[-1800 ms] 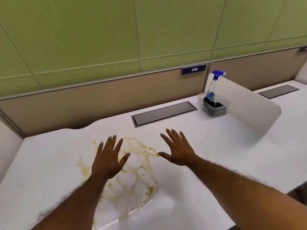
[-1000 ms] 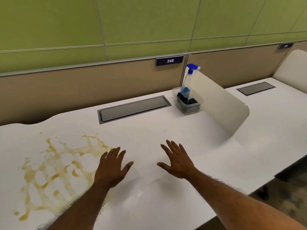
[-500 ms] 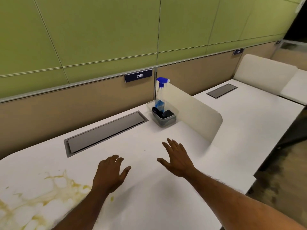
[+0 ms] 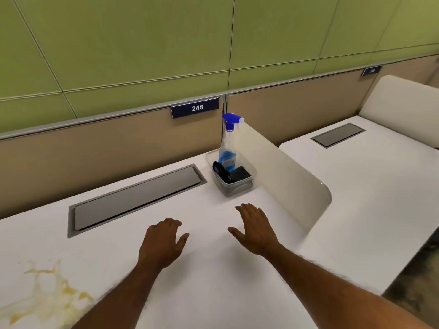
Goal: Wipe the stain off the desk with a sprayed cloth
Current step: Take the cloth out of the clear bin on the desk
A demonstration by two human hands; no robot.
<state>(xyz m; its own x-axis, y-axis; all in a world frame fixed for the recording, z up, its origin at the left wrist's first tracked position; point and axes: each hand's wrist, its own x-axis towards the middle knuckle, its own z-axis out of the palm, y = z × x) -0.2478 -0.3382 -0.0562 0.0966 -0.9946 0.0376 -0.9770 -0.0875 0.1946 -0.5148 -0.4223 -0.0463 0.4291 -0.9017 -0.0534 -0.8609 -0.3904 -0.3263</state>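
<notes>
The yellow-brown splattered stain (image 4: 45, 298) marks the white desk (image 4: 213, 281) at near left. Both bare hands, left hand (image 4: 162, 243) and right hand (image 4: 255, 230), hover spread and empty. Beyond, a clear plastic bin (image 4: 234, 184) holds a blue-capped spray bottle (image 4: 228, 143) (dark cloth (image 4: 240, 175) beside it).

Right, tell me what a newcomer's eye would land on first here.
Probably the yellowish stain splashed over the white desk at the lower left. Next, the blue-capped spray bottle standing in a clear plastic bin by the divider, below the 248 sign. Both hands, left hand and right hand, are open and empty.
</notes>
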